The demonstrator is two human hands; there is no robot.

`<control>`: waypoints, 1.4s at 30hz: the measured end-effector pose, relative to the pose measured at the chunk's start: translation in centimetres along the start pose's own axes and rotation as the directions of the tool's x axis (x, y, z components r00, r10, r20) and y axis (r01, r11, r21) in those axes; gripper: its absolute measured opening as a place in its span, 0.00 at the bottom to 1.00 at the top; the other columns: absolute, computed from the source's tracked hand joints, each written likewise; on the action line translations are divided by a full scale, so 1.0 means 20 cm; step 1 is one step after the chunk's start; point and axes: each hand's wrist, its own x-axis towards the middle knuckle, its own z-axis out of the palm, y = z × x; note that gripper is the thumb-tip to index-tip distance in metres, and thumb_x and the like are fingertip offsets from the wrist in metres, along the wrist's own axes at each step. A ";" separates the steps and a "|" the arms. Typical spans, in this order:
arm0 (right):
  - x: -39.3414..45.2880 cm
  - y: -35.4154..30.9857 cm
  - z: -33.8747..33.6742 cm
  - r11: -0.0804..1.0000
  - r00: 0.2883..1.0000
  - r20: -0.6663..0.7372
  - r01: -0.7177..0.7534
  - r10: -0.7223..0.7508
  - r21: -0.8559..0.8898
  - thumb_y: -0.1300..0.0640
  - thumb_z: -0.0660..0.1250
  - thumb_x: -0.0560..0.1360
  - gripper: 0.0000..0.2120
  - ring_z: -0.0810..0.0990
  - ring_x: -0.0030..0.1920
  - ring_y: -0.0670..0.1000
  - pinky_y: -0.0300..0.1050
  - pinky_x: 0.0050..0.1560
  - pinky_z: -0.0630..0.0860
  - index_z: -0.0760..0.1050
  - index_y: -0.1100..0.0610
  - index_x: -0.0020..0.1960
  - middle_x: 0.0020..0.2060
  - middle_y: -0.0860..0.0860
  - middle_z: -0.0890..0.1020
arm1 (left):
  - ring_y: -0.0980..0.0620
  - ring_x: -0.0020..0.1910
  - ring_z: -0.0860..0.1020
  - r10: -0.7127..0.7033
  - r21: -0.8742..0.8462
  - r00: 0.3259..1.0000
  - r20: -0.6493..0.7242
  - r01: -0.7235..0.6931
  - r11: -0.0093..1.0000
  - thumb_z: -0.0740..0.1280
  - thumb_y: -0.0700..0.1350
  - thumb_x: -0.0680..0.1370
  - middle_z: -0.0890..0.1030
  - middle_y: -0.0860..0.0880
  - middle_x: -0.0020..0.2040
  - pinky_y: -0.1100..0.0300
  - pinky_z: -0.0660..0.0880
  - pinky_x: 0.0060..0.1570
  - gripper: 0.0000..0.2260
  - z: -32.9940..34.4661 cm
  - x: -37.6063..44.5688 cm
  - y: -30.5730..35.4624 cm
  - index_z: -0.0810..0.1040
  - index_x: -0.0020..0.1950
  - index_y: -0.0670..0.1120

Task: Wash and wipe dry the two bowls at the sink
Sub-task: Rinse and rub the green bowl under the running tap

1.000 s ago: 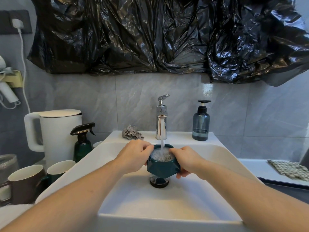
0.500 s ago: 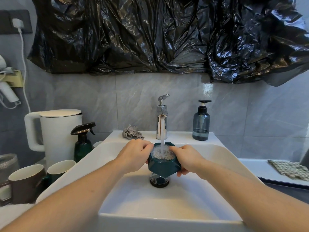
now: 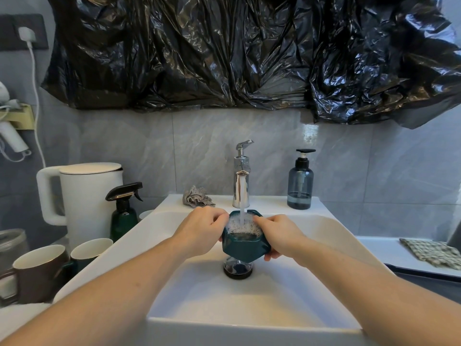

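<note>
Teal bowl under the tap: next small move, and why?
Probably tip the teal bowl toward the drain to dump the water. Both the left hand and the right hand grip its sides, the stream from the faucet runs into it, and froth sits near the rim.

Grey tiled corner, black plastic sheet [image 3: 224, 51] taped up over most of the wall

We've got pale marbled grey wall tiles [image 3: 204, 151] below it, catching a small glossy light reflection [image 3: 310, 132]. On the left we see a dark socket plate [image 3: 15, 31] with a white plug [image 3: 26, 34] and cord running down, and on the right a white ledge [image 3: 379, 250] beside the basin.
</note>
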 end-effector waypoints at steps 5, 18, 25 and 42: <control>0.00 0.01 0.00 1.000 1.000 -0.023 0.016 -0.016 0.007 0.43 0.56 0.85 0.20 0.80 0.22 0.47 0.37 0.25 0.74 0.77 0.58 0.59 0.45 0.57 0.86 | 0.52 0.30 0.68 0.015 0.000 1.000 -0.014 -0.015 1.000 0.57 0.48 0.82 0.74 0.54 0.29 0.49 0.67 0.33 0.18 0.00 0.00 0.00 0.69 0.32 0.49; 0.01 0.01 0.00 0.995 0.995 -0.069 0.070 -0.065 0.070 0.44 0.59 0.85 0.19 0.82 0.27 0.52 0.40 0.27 0.77 0.79 0.59 0.57 0.45 0.59 0.86 | 0.54 0.31 0.66 0.048 0.015 0.997 -0.057 -0.047 0.999 0.58 0.50 0.82 0.68 0.51 0.29 0.51 0.63 0.36 0.17 0.01 0.02 -0.02 0.66 0.35 0.47; 0.00 0.01 0.00 0.992 0.993 -0.075 0.093 -0.087 0.080 0.46 0.59 0.85 0.18 0.84 0.33 0.51 0.40 0.29 0.79 0.78 0.58 0.61 0.47 0.56 0.85 | 0.51 0.33 0.66 0.049 -0.001 0.997 -0.059 -0.049 0.999 0.57 0.52 0.81 0.69 0.52 0.29 0.51 0.65 0.37 0.16 0.01 0.01 -0.02 0.69 0.33 0.52; 0.01 0.01 0.00 0.989 0.994 -0.032 0.105 -0.102 0.105 0.52 0.64 0.84 0.14 0.87 0.47 0.56 0.48 0.44 0.86 0.72 0.54 0.68 0.57 0.57 0.83 | 0.47 0.42 0.81 -0.056 -0.014 0.998 -0.041 0.056 0.998 0.58 0.56 0.79 0.86 0.52 0.40 0.41 0.80 0.46 0.16 -0.01 0.01 0.00 0.85 0.56 0.62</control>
